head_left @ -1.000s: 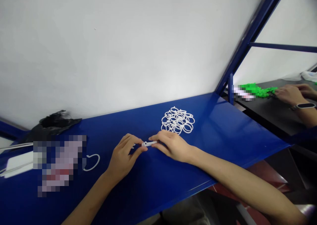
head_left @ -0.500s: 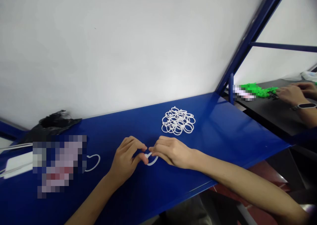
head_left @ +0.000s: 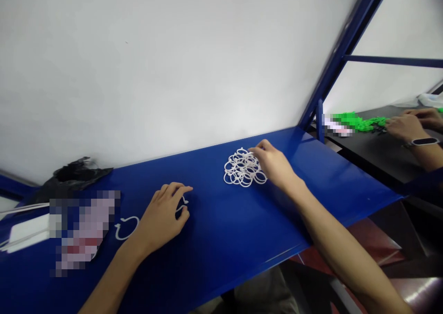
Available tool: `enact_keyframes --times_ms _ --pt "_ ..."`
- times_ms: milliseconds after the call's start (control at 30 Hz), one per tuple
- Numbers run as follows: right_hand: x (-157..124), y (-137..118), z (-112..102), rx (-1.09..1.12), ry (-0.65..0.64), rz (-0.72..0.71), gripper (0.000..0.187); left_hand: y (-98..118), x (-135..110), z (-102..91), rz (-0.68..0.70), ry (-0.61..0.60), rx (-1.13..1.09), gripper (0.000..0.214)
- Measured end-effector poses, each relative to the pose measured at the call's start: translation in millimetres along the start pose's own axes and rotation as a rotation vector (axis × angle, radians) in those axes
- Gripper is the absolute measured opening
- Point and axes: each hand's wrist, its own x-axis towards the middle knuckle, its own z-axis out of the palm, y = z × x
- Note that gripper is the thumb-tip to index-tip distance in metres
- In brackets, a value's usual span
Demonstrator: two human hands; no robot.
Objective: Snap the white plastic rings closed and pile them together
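A pile of white plastic rings [head_left: 240, 172] lies on the blue table [head_left: 224, 231] near the wall. My right hand [head_left: 273, 164] rests on the pile's right side, its fingers curled onto the rings. My left hand [head_left: 162, 219] sits lower left on the table with fingers pinched round a white ring [head_left: 182, 203] that shows partly under them. Another white ring [head_left: 125, 225] lies flat on the table just left of my left hand.
A black plastic bag [head_left: 71, 175] lies at the back left beside a white flat object [head_left: 24, 233]. A blue frame post [head_left: 332, 69] rises at the right. Beyond it, another person's hands [head_left: 406, 127] work on green parts [head_left: 360, 122] on a black table.
My hands have parted. The right hand moved up and right to the ring pile; the left hand moved left, keeping the white ring.
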Motion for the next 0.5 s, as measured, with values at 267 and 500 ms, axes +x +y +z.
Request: enact_keyframes --times_ms 267,500 --pt "7 38 -5 -0.014 -0.176 0.253 0.02 -10 4 9.5 -0.089 -0.067 -0.02 0.029" --pt "7 37 1 0.036 -0.227 0.209 0.016 -8 4 11.2 -0.091 0.041 -0.08 0.026"
